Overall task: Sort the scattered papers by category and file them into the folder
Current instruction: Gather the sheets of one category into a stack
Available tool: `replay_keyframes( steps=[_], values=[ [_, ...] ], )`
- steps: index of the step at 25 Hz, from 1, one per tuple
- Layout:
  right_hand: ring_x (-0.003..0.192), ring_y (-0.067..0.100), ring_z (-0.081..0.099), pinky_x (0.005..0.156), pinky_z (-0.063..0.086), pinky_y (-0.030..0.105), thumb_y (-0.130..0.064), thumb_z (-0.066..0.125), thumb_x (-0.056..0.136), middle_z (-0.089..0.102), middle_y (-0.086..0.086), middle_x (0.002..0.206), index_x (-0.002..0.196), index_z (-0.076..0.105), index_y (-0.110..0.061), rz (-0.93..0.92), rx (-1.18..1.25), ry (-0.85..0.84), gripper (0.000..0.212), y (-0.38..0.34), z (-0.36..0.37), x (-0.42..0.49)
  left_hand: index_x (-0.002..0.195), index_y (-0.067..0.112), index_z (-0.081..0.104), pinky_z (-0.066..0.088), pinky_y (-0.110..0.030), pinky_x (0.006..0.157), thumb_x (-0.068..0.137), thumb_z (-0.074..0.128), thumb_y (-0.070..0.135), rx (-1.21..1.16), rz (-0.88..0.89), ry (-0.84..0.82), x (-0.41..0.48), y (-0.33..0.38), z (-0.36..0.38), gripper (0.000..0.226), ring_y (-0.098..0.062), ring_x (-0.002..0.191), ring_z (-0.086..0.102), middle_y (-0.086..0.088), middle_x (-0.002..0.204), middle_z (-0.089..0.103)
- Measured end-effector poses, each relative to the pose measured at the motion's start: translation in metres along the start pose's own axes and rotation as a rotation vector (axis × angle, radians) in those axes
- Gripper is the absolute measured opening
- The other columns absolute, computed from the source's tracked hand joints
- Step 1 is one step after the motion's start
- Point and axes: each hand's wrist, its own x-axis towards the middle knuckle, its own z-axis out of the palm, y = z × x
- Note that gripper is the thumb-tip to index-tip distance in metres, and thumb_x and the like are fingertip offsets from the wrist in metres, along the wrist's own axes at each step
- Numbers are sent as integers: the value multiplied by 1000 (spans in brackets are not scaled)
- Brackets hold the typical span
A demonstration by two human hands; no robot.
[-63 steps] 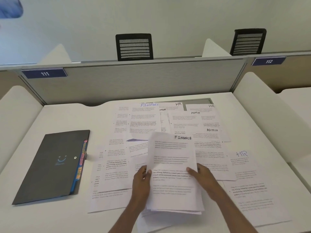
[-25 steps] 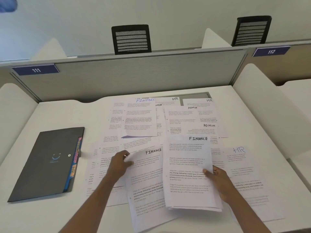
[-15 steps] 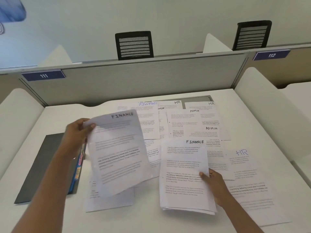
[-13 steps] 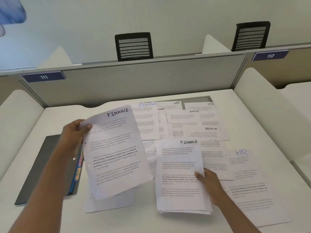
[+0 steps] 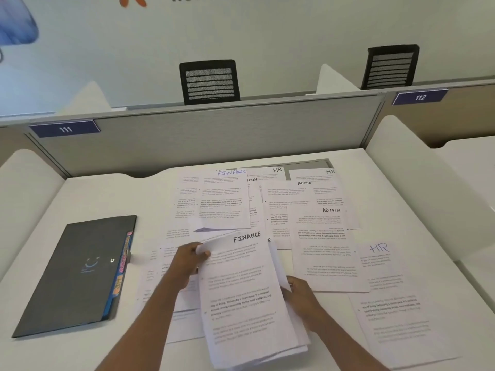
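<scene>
The left hand (image 5: 187,262) pinches the top corner of a FINANCE sheet (image 5: 241,290) atop the stack (image 5: 277,263) gripped at its right edge by the right hand (image 5: 301,297), among loose ADMIN papers (image 5: 324,250) and HR papers (image 5: 383,266), while the closed dark folder (image 5: 80,274), coloured tabs (image 5: 123,266) peeking out, lies apart on the left.

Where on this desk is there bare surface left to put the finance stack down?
Bare desk lies behind the folder, up to the grey divider, and in the near left corner in front of the folder. A narrow strip runs between the blue-lettered HR sheet and the right side panel. The centre is crowded with overlapping sheets.
</scene>
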Motion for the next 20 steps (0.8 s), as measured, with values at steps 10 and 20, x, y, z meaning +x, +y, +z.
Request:
replay_keyframes(
  steps=[10, 20],
  values=[
    [90, 15, 77, 84, 63, 35, -38, 72, 95, 79, -2, 102, 104, 70, -9, 11, -102, 54, 31, 4, 4, 3, 95, -11, 66, 49, -38, 67, 90, 77, 5, 148, -55, 30, 16, -26, 33, 21, -33, 80, 69, -18, 88, 72],
    [92, 9, 76, 87, 63, 37, -25, 73, 94, 81, -8, 100, 106, 73, -17, -52, -218, 112, 14, 19, 6, 10, 149, 7, 51, 44, -47, 116, 95, 71, 13, 621, 246, 328, 48, 12, 33, 57, -31, 141, 50, -12, 152, 55]
  ],
)
